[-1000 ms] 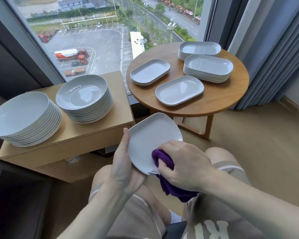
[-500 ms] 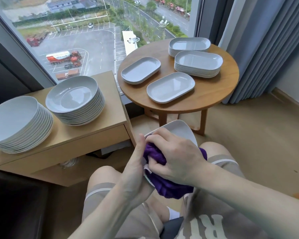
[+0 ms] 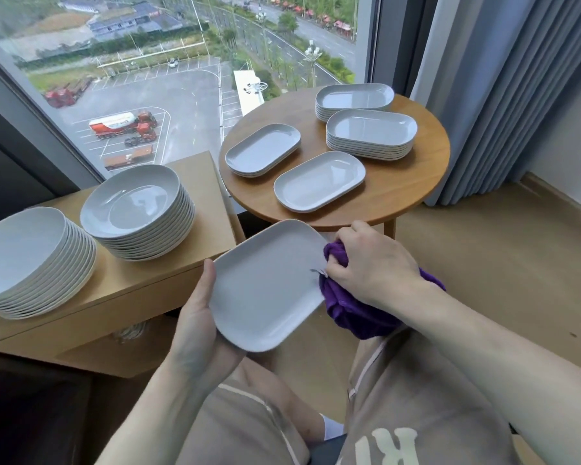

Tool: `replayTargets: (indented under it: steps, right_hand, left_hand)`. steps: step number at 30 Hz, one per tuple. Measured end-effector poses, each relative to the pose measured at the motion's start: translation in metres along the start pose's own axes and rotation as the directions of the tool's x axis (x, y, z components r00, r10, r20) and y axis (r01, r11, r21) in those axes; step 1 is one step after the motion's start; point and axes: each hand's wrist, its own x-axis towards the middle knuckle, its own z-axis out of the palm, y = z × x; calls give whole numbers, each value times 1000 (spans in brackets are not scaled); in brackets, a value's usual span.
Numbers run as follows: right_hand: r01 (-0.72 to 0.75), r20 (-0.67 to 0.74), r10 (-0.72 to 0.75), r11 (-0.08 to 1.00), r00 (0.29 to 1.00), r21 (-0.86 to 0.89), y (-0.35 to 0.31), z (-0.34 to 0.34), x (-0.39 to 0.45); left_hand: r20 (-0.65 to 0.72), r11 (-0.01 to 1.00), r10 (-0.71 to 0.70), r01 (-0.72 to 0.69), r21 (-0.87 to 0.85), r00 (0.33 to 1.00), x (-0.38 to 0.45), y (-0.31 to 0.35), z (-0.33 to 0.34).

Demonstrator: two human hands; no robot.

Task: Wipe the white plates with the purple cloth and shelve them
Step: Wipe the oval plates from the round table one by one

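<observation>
A white rectangular plate (image 3: pixel 269 286) is held over my lap, its face turned up. My left hand (image 3: pixel 195 317) grips its left edge, thumb on the rim and fingers beneath. At the plate's right edge my right hand (image 3: pixel 373 263) clutches the bunched purple cloth (image 3: pixel 353 307), which hangs down below the hand. Part of the cloth is hidden under my fingers.
A round wooden table (image 3: pixel 399 193) ahead carries two stacks of oblong white plates (image 3: pixel 371 135) plus two low ones (image 3: pixel 319 181). On the low wooden cabinet (image 3: pixel 155 286) to the left stand two tall stacks of round plates (image 3: pixel 138 209). Window behind, curtain at the right.
The cloth hand has slid off the plate's face to its right edge. The plate has turned flatter, with its whole face now showing.
</observation>
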Motion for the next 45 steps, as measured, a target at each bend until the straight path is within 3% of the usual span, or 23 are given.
replayTargets:
  steps: [9,13,17,27,34,39,45]
  right_hand:
    - [-75,-116,107,965,988,250,18,-14,15]
    - [-51,-242,166,906,956,421,39,-27,26]
    - [-88,-276,295,813,915,576,60,-26,35]
    - [-90,-299,386,729,873,679,74,-20,45]
    - [-107,-267,414,688,870,718,76,-18,50]
    - [-104,-236,413,652,880,751,71,-20,49]
    - [-81,-231,380,649,896,756,66,-22,47]
  left_hand:
    - [-110,992,87,-77,96,990,41,-5,18]
    - [-174,975,153,-120,187,973,88,5,38]
    - [-220,952,190,-124,279,957,141,20,59]
    - [-303,911,227,-91,403,925,217,32,101]
    - [-274,752,418,-161,639,866,247,43,97]
    - [-200,653,482,-197,732,853,247,33,92]
    - [-194,549,491,-129,826,849,257,33,77]
